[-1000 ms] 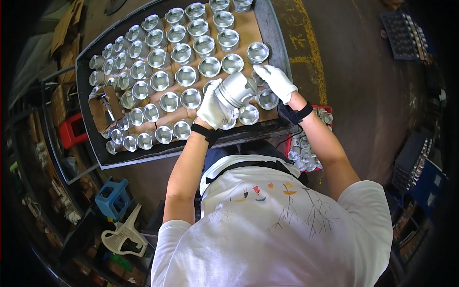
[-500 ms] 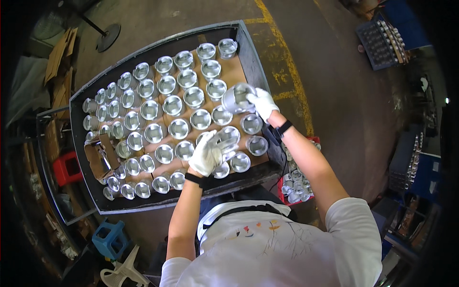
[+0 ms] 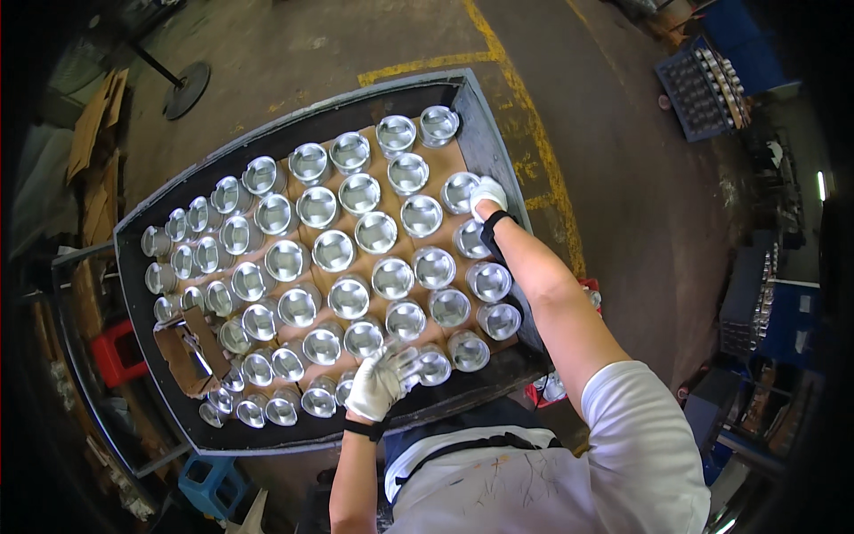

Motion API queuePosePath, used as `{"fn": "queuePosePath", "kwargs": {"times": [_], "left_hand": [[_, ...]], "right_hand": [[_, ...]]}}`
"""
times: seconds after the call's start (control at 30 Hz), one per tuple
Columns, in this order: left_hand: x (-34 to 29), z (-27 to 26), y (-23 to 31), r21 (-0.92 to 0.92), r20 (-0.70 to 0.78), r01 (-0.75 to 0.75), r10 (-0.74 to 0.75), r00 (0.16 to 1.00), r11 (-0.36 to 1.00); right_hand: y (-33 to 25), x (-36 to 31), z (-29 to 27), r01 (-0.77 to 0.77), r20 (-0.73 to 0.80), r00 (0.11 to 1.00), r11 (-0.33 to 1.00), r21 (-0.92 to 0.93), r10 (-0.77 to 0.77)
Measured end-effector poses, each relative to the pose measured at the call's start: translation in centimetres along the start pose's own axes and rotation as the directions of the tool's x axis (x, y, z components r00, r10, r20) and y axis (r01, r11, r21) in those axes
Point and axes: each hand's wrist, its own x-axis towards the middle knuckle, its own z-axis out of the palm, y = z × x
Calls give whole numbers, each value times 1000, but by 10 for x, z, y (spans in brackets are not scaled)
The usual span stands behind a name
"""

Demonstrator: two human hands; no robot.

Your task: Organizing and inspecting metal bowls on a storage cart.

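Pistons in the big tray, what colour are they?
The pistons are shiny silver-grey, best seen in the head view.

Yellow lines (image 3: 427, 67) cross the dark floor (image 3: 640, 222); left, a red stool (image 3: 108, 352), a blue stool (image 3: 210, 470); right, a light tube (image 3: 821, 185).

Piston (image 3: 459, 192): a second ago tilted in the left hand (image 3: 382, 384), then aloft in the right hand (image 3: 487, 195); now down on the brown cardboard (image 3: 450, 158), near the tray's right wall (image 3: 487, 135).
Right hand: went from empty, to carrying the piston, to touching its right edge low in the tray.
Left hand: has let go; now empty, fingers spread above the near rows.
Right column (image 3: 488, 281): longer by this piston at its far end.
Red crate (image 3: 532, 395): now mostly covered by the right arm (image 3: 556, 289).
Round black base (image 3: 187, 92): barely showing a second ago, now wholly in view.
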Motion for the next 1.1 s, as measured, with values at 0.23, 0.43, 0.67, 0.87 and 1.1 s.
{"fn": "queuePosePath", "kwargs": {"times": [0.23, 0.43, 0.67, 0.87, 1.1], "left_hand": [[-14, -36, 26, -87, -138, -21, 9, 990, 996], [-7, -38, 39, -125, -138, 42, -59, 989, 991], [-33, -57, 51, -138, -227, -26, -6, 974, 990], [-36, -53, 50, -84, -212, -96, 76, 974, 992], [-14, -3, 42, 49, -109, -105, 110, 988, 993]], "right_hand": [[-126, -67, 35, 364, 228, 925, 537, -761, -304], [-152, 4, 79, 485, 276, 694, 149, -861, -665], [-156, 10, 97, 437, 230, 714, 164, -884, -662], [-182, -37, 38, 441, 177, 758, 294, -848, -628], [-118, -84, -23, -246, 494, 806, 575, 781, -326]]}}
